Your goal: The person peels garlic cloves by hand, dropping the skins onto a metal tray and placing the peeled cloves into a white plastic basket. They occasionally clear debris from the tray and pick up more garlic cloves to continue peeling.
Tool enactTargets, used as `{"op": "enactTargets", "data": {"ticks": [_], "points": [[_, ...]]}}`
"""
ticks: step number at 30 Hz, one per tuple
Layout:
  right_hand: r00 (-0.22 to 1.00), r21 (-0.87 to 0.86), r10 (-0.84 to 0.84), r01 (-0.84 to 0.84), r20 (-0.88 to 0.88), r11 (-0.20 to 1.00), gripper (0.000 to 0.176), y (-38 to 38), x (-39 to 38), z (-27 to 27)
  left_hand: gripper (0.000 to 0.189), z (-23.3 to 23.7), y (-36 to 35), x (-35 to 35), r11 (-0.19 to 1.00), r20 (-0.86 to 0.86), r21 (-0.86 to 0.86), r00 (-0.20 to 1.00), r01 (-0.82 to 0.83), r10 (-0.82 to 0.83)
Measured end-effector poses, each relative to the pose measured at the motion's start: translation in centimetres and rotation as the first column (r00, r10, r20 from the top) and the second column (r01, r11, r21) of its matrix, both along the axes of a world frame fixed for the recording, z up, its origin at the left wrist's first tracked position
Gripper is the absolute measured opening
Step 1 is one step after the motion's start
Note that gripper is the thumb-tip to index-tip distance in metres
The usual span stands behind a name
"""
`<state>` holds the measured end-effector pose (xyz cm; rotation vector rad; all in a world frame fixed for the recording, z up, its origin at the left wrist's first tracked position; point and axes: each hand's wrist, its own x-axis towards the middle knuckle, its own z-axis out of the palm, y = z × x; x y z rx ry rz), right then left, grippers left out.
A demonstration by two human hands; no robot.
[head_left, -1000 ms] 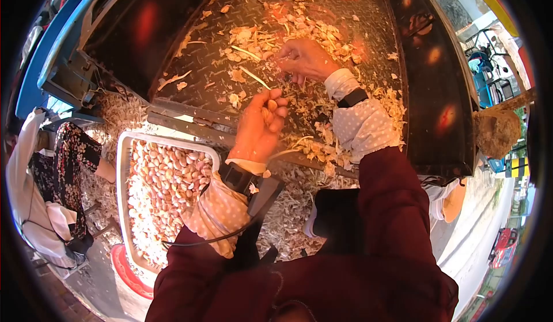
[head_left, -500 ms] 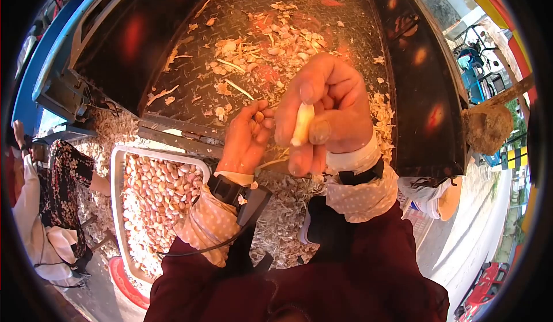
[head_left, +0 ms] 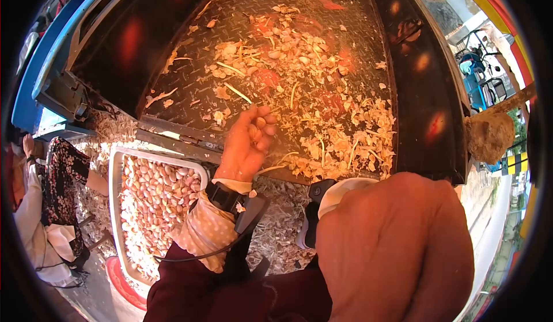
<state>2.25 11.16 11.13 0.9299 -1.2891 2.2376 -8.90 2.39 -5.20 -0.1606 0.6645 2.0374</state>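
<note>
My left hand (head_left: 245,149) is palm up over the near edge of the metal truck-like bed (head_left: 201,94), with its fingers curled round several garlic cloves (head_left: 257,127). Large and close to the camera, my right hand (head_left: 391,247) shows mostly its back, bent at the wrist. Its fingers look folded together, and their tips and anything in them are hidden. Beyond my left hand lies a heap of garlic cloves and skins (head_left: 288,45) on the bed. A white tub (head_left: 117,207) full of unpeeled garlic cloves (head_left: 155,201) stands left of my left forearm.
Papery skins and stalks (head_left: 345,137) litter the bed's near right part. Dark side walls (head_left: 429,91) flank it. A seated person (head_left: 69,172) is at the left, near a red basin (head_left: 124,284). A stone (head_left: 489,135) hangs at the right. Shredded husks (head_left: 282,224) cover the ground below.
My right hand has moved from over the bed, where it pinched a pale elongated piece, down and right toward the camera. My left hand has stayed nearly in place round the garlic cloves.
</note>
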Motion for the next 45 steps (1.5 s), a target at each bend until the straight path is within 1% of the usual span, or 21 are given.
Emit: {"op": "enactTargets", "data": {"ticks": [3, 4, 5, 6, 7, 8, 10, 12, 13, 15, 18, 22, 25, 27, 32, 34, 36, 38, 39, 41, 45], "points": [[0.991, 0.012, -0.133, 0.133, 0.013, 0.991, 0.004, 0.0, 0.4, -0.2, 0.038, 1.4, 0.2, 1.0, 0.999, 0.088, -0.025, 0.996, -0.021, 0.023], [0.839, 0.213, -0.263, 0.18, 0.477, 0.96, 0.015, 0.7, 0.4, 0.2, 0.043, 1.0, 0.0, 0.5, 0.991, -0.008, 0.114, 0.998, 0.069, -0.068], [0.806, 0.745, -0.506, 0.127, 0.307, 0.655, 0.014, 3.6, -1.2, -2.4, 0.043, 0.9, 0.0, 0.7, 0.992, -0.01, 0.113, 0.998, 0.064, -0.063], [0.903, 0.901, -0.43, 0.196, -0.011, 0.387, 0.015, 4.8, -2.8, -4.2, 0.043, 3.5, 0.3, 1.5, 0.998, 0.096, 0.051, 0.995, -0.031, 0.026], [0.904, 0.9, -0.427, 0.19, -0.005, 0.392, 0.015, 5.4, -3.6, -5.5, 0.043, 4.8, 0.4, 2.0, 0.993, 0.199, -0.024, 0.973, -0.118, 0.12], [0.85, 0.835, -0.489, 0.117, 0.195, 0.537, 0.017, 5.8, -4.2, -6.5, 0.039, 4.2, 0.6, 1.5, 0.989, 0.246, 0.049, 0.962, -0.139, 0.123], [0.771, 0.738, -0.505, 0.069, 0.387, 0.671, 0.019, 7.1, -6.3, -7.7, 0.036, 0.5, 0.0, 0.2, 0.992, 0.189, 0.076, 0.978, -0.099, 0.083], [0.677, 0.898, -0.717, 0.194, 0.169, 0.394, 0.018, 8.6, -9.4, -8.8, 0.032, -0.7, -0.6, -0.5, 0.994, 0.128, 0.092, 0.99, -0.063, 0.051], [0.677, 0.896, -0.716, 0.194, 0.172, 0.399, 0.018, 9.0, -11.1, -10.4, 0.032, -0.7, -0.5, -0.4, 0.994, 0.118, 0.086, 0.991, -0.068, 0.057], [0.679, 0.88, -0.604, 0.467, -0.417, -0.082, 0.015, 9.5, -14.8, -13.7, 0.032, -0.4, -0.4, -0.5, 0.994, 0.101, 0.086, 0.993, -0.075, 0.066], [0.684, 0.933, -0.635, 0.275, -0.359, -0.231, 0.014, 10.5, -17.3, -15.6, 0.031, -0.2, -0.7, -0.5, 0.996, 0.115, 0.047, 0.99, -0.082, 0.076], [0.69, 0.947, -0.65, 0.199, -0.319, -0.253, 0.016, 10.8, -16.8, -15.6, 0.029, -0.8, -0.9, -0.7, 0.993, 0.083, 0.013, 0.99, -0.114, 0.112], [0.611, 0.968, -0.761, 0.237, -0.217, -0.086, 0.015, 10.9, -13.7, -15.4, 0.028, -1.2, -0.5, -0.7, 0.994, 0.077, -0.033, 0.992, -0.101, 0.103], [0.501, 0.88, -0.827, 0.235, 0.255, 0.414, 0.013, 8.6, -10.9, -13.4, 0.028, -0.6, -0.1, -0.4, 0.992, 0.059, -0.064, 0.992, -0.11, 0.114], [0.789, 0.817, -0.614, 0.33, 0.037, 0.473, 0.025, 4.6, -6.0, -11.2, 0.033, -1.0, -0.2, -0.3, 0.999, 0.114, 0.006, 0.993, -0.04, 0.039], [0.609, 0.767, -0.706, 0.237, 0.361, 0.597, 0.028, 7.9, -5.6, -10.6, 0.033, -0.2, -0.4, 0.1, 1.0, 0.079, 0.019, 0.997, 0.003, -0.004], [0.376, 0.77, -0.861, 0.412, 0.343, 0.486, 0.027, 13.7, -6.5, -12.3, 0.032, -0.5, -0.4, 0.0, 0.998, 0.068, 0.063, 0.997, 0.017, -0.022], [0.171, 0.85, -0.977, 0.487, 0.13, 0.198, 0.023, 18.8, -8.6, -14.5, 0.031, -0.5, -0.2, 0.0, 0.994, 0.053, 0.105, 0.998, 0.031, -0.037], [0.171, 0.85, -0.977, 0.488, 0.131, 0.199, 0.023, 19.6, -9.7, -14.3, 0.03, -0.4, 0.0, 0.2, 0.995, 0.052, 0.093, 0.997, 0.046, -0.051], [0.25, 0.956, -0.946, 0.26, -0.205, -0.139, 0.017, 20.1, -11.4, -14.4, 0.03, -0.4, 0.2, 0.4, 0.995, 0.055, 0.076, 0.996, 0.063, -0.067], [0.333, 0.999, -0.942, -0.01, -0.033, -0.039, 0.013, 19.7, -13.9, -15.2, 0.028, -0.2, 0.3, 0.3, 0.997, 0.058, 0.047, 0.997, 0.056, -0.059]]}}
